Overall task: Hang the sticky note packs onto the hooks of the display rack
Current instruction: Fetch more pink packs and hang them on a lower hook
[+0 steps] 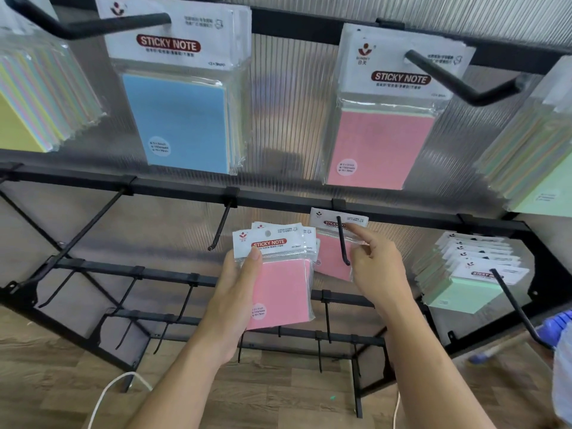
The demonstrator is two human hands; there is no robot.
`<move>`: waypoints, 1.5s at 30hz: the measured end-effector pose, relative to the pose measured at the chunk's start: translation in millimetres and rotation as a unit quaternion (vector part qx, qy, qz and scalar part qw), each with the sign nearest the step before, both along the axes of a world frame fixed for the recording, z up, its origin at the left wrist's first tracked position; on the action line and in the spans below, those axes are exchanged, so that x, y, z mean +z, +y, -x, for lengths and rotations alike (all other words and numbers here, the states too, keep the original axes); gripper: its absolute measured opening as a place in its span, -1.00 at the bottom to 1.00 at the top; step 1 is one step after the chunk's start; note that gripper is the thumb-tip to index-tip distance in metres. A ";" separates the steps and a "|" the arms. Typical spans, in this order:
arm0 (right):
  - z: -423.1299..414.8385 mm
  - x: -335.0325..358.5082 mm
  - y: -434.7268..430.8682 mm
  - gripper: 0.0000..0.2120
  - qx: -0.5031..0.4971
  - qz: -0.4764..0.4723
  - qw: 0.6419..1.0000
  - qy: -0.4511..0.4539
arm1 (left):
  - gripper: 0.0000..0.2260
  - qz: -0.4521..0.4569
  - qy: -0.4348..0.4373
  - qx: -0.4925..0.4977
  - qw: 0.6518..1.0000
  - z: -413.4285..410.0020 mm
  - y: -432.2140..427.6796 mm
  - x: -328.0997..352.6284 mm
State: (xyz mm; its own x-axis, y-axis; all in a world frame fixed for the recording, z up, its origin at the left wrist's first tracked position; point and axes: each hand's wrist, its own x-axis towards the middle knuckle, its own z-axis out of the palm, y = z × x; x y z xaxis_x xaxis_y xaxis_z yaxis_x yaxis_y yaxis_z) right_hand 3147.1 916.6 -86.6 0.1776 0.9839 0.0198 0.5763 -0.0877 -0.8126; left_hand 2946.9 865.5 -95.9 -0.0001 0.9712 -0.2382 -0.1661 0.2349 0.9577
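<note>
— Two hands are being seen at a black rack [272, 198]; what is being shown around it?

— A ribbed, translucent panel [288, 103] is being used as the rack's backing, and a wood-grain floor [278, 394] is lying below. A white cable [108, 394] is being trailed across that floor. Bare hooks [220, 226] are standing out from the lower bars.

— What writing is being shown?

— "STICKY NOTE" in white on a dark red band is being carried by each header card, with a red logo above it. The smaller print is too fine to be read. On the top row a blue pack [182, 119] and a large pink pack [383, 140] are hanging.

— And the hands?

— A stack of pink packs [280, 292] is being gripped by the left hand [235, 292], thumb laid across the front header, just left of the middle hook [343, 239]. One pink pack [332, 252] is already hanging on that hook, and it is being pinched at its right edge by the right hand [379, 270], forefinger stretched toward the header. Green packs [464, 283] are being kept on the hook to the right.
</note>
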 end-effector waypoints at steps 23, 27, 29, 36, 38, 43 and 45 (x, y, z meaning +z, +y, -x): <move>36.1 26.7 -71.2 -0.83 0.004 -0.074 0.961 0.265 | -0.67 -0.029 -0.017 -0.023 0.999 -4.8 -23.9 -2.0; 25.3 19.8 -76.8 -0.79 -0.046 -0.097 0.957 0.269 | -0.68 -0.019 -0.006 0.011 1.000 -1.0 -24.1 -4.1; 17.7 12.6 -75.1 -0.81 -0.060 -0.114 0.965 0.228 | -0.69 -0.008 -0.003 0.041 0.999 2.2 -22.0 -5.6; 7.5 -4.7 -68.3 -0.71 -0.076 -0.113 0.982 0.131 | -0.64 0.008 0.004 0.065 0.998 7.5 -20.3 -7.5; 7.4 -6.9 -66.4 -0.71 -0.080 -0.112 0.982 0.128 | -0.68 0.012 0.004 0.070 0.997 8.7 -20.3 -8.6; 8.1 -12.7 -58.1 -0.77 -0.083 -0.107 0.987 0.088 | -0.71 0.015 0.011 0.072 0.997 12.7 -19.6 -10.1; 8.0 -15.2 -53.6 -0.77 -0.079 -0.104 0.989 0.067 | -0.69 0.016 0.011 0.068 0.998 13.5 -18.3 -10.1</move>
State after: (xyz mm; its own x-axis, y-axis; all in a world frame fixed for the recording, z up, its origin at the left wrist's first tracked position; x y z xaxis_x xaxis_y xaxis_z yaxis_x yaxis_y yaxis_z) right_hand 3139.0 863.0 -101.8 0.3428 0.9211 0.1844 0.4542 0.0093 -0.8909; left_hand 2933.5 847.2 -106.0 -0.1362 0.9538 -0.2677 -0.1779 0.2422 0.9538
